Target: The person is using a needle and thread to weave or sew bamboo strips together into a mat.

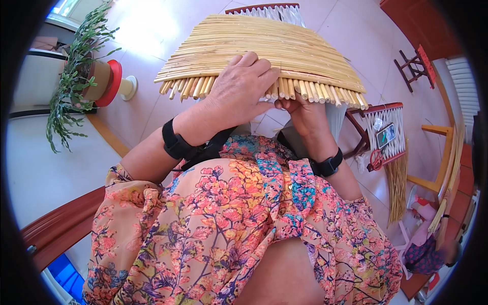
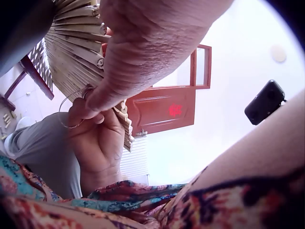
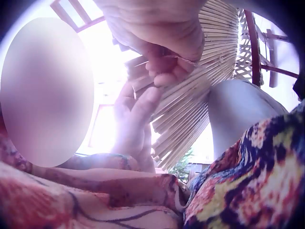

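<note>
A mat of pale, straight plant stalks (image 1: 254,40) set side by side spans the space in front of me, a row of cut stalk ends along its near edge. My left hand (image 1: 241,84) grips that edge, its bent fingers over the top layer. Under the mat's near edge, right of centre, is my right hand (image 1: 307,114), partly covered by the stalks. In the left wrist view the right hand's fingers are curled in a pinch beside a thin loop of thread (image 2: 61,114). A strand of thread (image 3: 183,60) also shows at those fingers in the right wrist view.
A corded folding stool (image 1: 394,114) at right bears a phone (image 1: 386,135) and red-handled scissors (image 1: 375,160). Loose stalks (image 1: 397,188) hang beside it. Another stool (image 1: 267,11) stands behind the mat. A potted plant (image 1: 81,76) is at left, a person (image 1: 427,256) at far right.
</note>
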{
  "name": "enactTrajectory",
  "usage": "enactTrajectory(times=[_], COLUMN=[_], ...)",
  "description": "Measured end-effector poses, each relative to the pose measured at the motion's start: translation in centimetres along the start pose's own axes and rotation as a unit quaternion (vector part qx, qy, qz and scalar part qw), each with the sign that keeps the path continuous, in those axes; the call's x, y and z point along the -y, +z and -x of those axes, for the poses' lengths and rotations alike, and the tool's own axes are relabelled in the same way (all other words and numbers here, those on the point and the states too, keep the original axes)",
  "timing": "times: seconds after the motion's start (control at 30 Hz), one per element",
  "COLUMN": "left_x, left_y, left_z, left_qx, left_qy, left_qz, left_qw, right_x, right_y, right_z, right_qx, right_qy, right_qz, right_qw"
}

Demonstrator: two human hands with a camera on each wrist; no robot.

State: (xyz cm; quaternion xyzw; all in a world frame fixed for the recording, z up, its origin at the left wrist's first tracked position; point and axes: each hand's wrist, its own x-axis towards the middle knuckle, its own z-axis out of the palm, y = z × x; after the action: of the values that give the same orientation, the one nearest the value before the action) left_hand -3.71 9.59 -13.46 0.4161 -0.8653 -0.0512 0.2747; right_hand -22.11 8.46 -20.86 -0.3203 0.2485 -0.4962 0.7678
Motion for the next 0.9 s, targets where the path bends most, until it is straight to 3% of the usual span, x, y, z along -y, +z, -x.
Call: enactTrajectory(times=[0.07, 0.17, 0.27, 0.33, 0.4, 0.47, 0.5, 0.6, 0.63, 0.67, 0.73, 0.87, 0.9], left_x=[0.4, 1.9, 2.2, 2.6, 2.9, 2.8, 2.9, 3.2, 3.2, 3.3, 3.4, 4.3, 4.5], left_y=[0.7, 2.2, 2.5, 2.4, 2.5, 2.9, 3.0, 3.4, 3.5, 3.5, 3.4, 3.3, 3.3], left_z=[0.3, 0.1, 0.1, 0.4, 0.2, 0.2, 0.4, 0.7, 0.9, 1.0, 1.9, 2.4, 2.6], left_qx=[-0.001, -0.009, -0.019, -0.024, -0.032, -0.034, -0.032, -0.042, -0.046, -0.046, -0.056, -0.057, -0.057], left_qy=[-0.006, -0.01, -0.003, -0.009, -0.001, 0.001, 0.0, 0.002, -0.002, 0.007, 0.002, 0.019, 0.024], left_qz=[-0.008, -0.008, -0.009, -0.012, -0.015, -0.014, -0.012, -0.019, -0.019, -0.013, -0.01, 0.005, 0.013], left_qw=[1.0, 1.0, 1.0, 1.0, 0.999, 0.999, 0.999, 0.999, 0.999, 0.999, 0.998, 0.998, 0.998], right_x=[0.0, 0.1, 0.5, 1.5, 1.5, 1.9, 1.8, 2.8, 3.5, 4.0, 7.0, 10.3, 11.2], right_y=[-0.6, -1.4, -1.4, -2.0, -2.9, -4.6, -5.4, -6.1, -5.7, -5.1, -6.1, -2.5, -1.0], right_z=[0.2, 0.0, 0.8, 1.4, 1.6, 1.5, 1.7, 2.4, 3.4, 4.7, 6.9, 6.2, 5.4], right_qx=[0.033, -0.005, -0.045, -0.078, -0.069, -0.16, -0.161, -0.2, -0.251, -0.302, -0.33, -0.254, -0.18], right_qy=[-0.011, 0.043, 0.014, -0.043, -0.041, -0.054, -0.05, -0.046, -0.028, -0.012, -0.134, -0.181, -0.117], right_qz=[-0.001, 0.039, 0.114, 0.01, 0.003, -0.097, -0.098, -0.038, 0.085, 0.202, 0.411, 0.432, 0.499], right_qw=[0.999, 0.998, 0.992, 0.996, 0.997, 0.981, 0.981, 0.978, 0.964, 0.932, 0.839, 0.846, 0.839])
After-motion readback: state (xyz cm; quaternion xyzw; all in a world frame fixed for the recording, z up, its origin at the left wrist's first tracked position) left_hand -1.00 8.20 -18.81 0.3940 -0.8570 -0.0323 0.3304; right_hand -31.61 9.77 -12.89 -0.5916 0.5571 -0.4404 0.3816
